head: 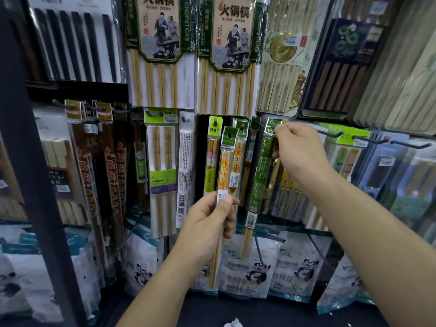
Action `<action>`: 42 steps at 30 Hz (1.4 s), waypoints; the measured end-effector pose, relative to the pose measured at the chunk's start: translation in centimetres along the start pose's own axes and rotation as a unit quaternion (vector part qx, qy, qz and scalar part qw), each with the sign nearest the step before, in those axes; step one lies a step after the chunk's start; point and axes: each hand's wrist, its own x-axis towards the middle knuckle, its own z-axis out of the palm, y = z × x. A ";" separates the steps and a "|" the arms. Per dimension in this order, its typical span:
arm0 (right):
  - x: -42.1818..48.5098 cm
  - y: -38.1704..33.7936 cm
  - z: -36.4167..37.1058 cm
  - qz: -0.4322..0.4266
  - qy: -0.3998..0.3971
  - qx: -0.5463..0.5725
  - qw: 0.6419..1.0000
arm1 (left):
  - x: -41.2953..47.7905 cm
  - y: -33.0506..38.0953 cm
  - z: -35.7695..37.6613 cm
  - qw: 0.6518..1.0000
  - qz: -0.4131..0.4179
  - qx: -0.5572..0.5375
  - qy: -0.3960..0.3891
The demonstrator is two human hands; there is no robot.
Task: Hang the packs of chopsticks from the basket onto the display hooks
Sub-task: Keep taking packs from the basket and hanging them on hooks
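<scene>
My left hand [210, 223] grips a slim orange-patterned chopstick pack [225, 161] near its lower label; the pack stands upright with its green header at about hook height, beside a second orange pack [237, 159] hanging on a hook. My right hand [298, 152] pinches the top of a long green chopstick pack [260, 171] at its shiny header, right at a dark display hook [262, 125]. The green pack hangs down at a slight slant. No basket is in view.
Display wall crowded with hanging chopstick packs: large beige packs [227, 55] above, dark red packs [111, 166] at left, bare hooks [330, 134] at right. Panda-printed bags [252, 267] hang below. A dark post [30, 161] stands at the left.
</scene>
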 end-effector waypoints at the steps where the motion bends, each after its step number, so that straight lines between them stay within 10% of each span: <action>1: 0.1 0.1 0.0 -0.001 0.002 -0.002 1.000 | 0.0 0.0 0.0 1.000 0.000 0.003 -0.002; 15: -0.6 1.2 -0.3 0.008 0.042 -0.014 0.999 | -0.2 0.4 0.1 0.999 -0.020 -0.029 -0.024; 22: -3.5 0.2 0.0 -0.059 -0.099 0.031 0.993 | 0.2 0.5 1.7 0.997 -0.025 -0.034 -0.058; 42: 0.2 1.3 -0.1 -0.013 -0.033 -0.016 0.999 | 2.6 -1.6 4.0 0.994 0.010 0.107 -0.003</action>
